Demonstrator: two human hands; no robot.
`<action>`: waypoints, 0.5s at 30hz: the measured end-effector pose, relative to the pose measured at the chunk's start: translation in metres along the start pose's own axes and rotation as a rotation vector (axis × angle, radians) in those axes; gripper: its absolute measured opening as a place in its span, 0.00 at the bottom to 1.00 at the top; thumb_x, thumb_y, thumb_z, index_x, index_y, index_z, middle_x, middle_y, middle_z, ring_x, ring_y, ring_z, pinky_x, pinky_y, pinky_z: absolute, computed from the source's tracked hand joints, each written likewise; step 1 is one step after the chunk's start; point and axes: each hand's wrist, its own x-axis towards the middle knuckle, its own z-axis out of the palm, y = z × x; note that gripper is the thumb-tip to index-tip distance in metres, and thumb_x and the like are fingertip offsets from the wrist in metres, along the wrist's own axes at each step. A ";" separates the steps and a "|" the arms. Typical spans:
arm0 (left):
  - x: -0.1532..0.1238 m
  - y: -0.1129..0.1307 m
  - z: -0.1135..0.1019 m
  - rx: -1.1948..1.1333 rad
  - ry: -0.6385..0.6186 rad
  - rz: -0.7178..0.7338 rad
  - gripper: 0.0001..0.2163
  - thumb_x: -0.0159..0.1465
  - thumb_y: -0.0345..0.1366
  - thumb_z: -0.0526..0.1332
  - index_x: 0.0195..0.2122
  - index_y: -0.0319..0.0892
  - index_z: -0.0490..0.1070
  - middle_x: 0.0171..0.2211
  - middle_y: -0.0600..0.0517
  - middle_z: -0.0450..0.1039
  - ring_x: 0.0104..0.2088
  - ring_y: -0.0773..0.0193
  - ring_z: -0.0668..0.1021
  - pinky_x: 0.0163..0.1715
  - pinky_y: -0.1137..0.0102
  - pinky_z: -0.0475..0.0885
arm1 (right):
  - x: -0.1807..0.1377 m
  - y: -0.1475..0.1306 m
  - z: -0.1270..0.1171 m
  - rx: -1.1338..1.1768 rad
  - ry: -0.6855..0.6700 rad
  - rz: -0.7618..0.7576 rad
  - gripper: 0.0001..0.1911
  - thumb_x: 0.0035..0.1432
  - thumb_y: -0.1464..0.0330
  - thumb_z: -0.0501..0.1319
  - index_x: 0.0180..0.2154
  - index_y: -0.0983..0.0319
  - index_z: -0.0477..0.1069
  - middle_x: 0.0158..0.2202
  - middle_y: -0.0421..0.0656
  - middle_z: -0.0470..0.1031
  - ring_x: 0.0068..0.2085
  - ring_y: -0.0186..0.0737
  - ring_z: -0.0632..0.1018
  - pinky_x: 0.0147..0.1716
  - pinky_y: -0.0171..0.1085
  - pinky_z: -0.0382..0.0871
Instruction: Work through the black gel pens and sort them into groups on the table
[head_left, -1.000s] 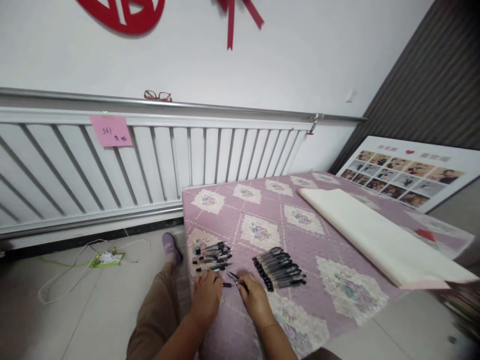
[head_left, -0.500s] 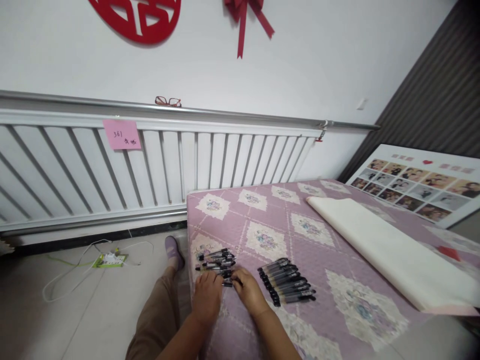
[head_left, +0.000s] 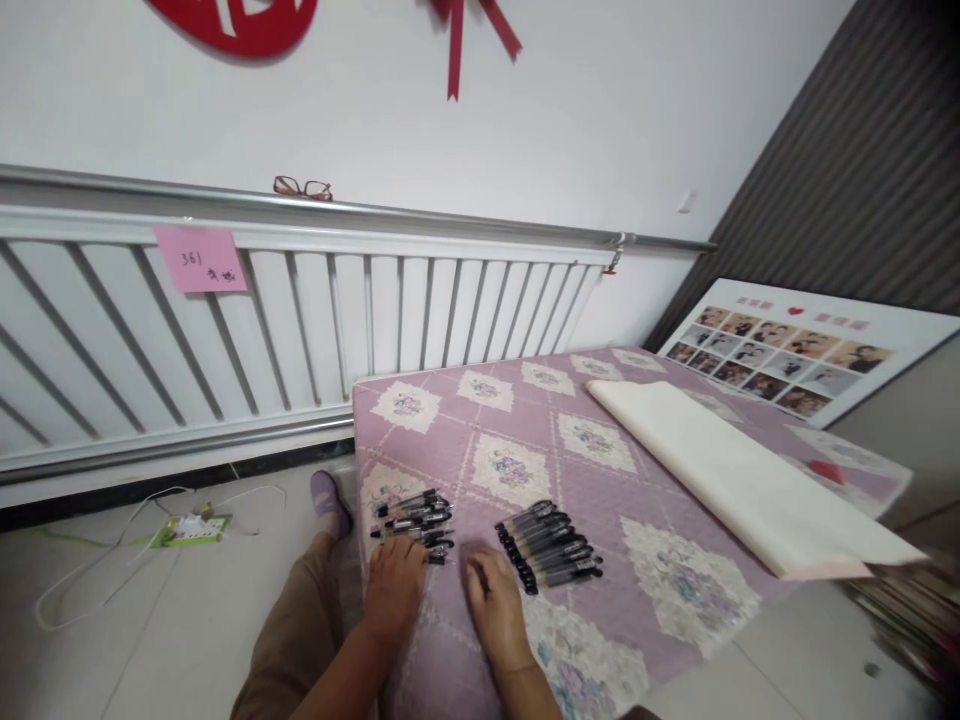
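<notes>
A white wall (head_left: 570,130) spans the upper frame, evenly lit, bearing a red round cutout (head_left: 259,35) at upper left and a red ribbon (head_left: 455,60) at top centre. Below runs a metal pipe (head_left: 480,219) over a white slatted radiator (head_left: 411,310). Dark ribbed panelling (head_left: 825,180) fills the upper right, a photo board (head_left: 795,350) leaning below it. At lower left lies a pale tiled floor (head_left: 202,620) with dark skirting (head_left: 277,460). A mauve floral cover (head_left: 525,410) drapes flat-topped furniture, bed or table unclear, right of centre.

soft, slightly dim light; darkened corners; the stack (head_left: 909,618) lower right stretched, blurry.
</notes>
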 end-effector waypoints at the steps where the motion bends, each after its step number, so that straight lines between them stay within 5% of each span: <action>1: 0.000 0.000 0.000 -0.007 0.009 0.007 0.06 0.65 0.31 0.56 0.35 0.45 0.72 0.38 0.52 0.71 0.44 0.57 0.71 0.47 0.62 0.61 | -0.006 0.005 -0.005 -0.041 0.035 0.008 0.09 0.61 0.69 0.53 0.37 0.59 0.71 0.39 0.47 0.75 0.42 0.43 0.75 0.44 0.42 0.70; 7: -0.002 -0.003 0.002 -0.010 0.051 0.040 0.06 0.65 0.31 0.56 0.36 0.46 0.72 0.37 0.52 0.71 0.43 0.57 0.72 0.46 0.62 0.62 | -0.033 0.047 -0.050 -0.289 0.233 0.108 0.12 0.63 0.62 0.53 0.40 0.61 0.71 0.38 0.49 0.75 0.41 0.47 0.73 0.44 0.47 0.66; 15: -0.004 -0.001 -0.002 0.021 0.065 0.061 0.06 0.64 0.30 0.57 0.36 0.46 0.73 0.36 0.52 0.72 0.42 0.57 0.72 0.45 0.63 0.63 | -0.039 0.055 -0.069 -0.493 0.100 0.076 0.09 0.60 0.64 0.56 0.39 0.60 0.70 0.37 0.48 0.73 0.38 0.47 0.72 0.40 0.44 0.65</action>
